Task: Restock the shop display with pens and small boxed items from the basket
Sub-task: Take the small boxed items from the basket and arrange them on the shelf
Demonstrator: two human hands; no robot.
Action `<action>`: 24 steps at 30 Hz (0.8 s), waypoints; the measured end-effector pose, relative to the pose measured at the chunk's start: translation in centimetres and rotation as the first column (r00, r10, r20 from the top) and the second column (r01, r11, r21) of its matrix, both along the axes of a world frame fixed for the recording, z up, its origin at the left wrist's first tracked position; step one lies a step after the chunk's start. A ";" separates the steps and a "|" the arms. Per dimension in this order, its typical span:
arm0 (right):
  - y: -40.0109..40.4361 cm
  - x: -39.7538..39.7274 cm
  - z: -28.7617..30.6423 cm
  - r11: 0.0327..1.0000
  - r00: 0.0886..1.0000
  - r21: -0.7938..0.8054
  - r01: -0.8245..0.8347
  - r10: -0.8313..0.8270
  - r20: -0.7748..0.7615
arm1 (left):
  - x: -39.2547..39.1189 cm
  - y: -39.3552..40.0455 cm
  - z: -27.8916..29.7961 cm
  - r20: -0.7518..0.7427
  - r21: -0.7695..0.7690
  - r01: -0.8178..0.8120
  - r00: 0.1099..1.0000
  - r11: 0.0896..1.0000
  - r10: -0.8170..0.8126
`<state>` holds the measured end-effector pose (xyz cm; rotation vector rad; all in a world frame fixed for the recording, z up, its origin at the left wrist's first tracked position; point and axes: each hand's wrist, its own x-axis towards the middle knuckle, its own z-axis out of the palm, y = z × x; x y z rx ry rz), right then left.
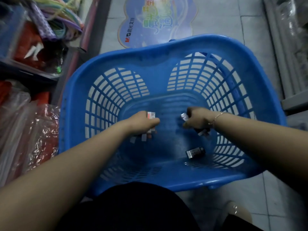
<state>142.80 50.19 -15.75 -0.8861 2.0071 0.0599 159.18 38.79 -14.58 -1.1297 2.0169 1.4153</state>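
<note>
You are looking straight down into a blue plastic basket with slatted walls, standing on a grey tiled floor. Both your bare arms reach into it.

Your left hand, over the left half of the basket floor, is curled around several small boxes; a white and red one pokes out above your knuckles and more show beneath your fingers.

Your right hand, over the right half of the basket floor, is closed on small dark boxed items; one pale end sticks out by your thumb, others below your palm. A thin bracelet circles that wrist.

One dark small box lies loose on the basket floor, nearer you than your right hand and apart from it.

Beyond the basket's far rim, a cloud-shaped sticker lies on the floor. Left of the basket sit goods in clear wrapping and coloured hoops.
</note>
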 end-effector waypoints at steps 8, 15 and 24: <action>1.8 1.1 1.1 0.731 0.793 0.362 -0.579 0.608 0.040 | 1.9 -1.0 4.9 -0.134 0.324 -0.300 0.925 0.897 0.357; 3.3 4.6 -1.1 0.321 0.314 0.362 -0.875 0.946 -0.081 | 3.3 -1.6 4.9 -0.047 0.280 -0.343 0.928 0.897 0.370; 3.7 5.8 -2.1 -0.218 -0.282 0.346 -0.913 0.948 -0.145 | 2.3 -0.9 4.5 -0.071 0.208 -0.289 0.948 0.935 0.309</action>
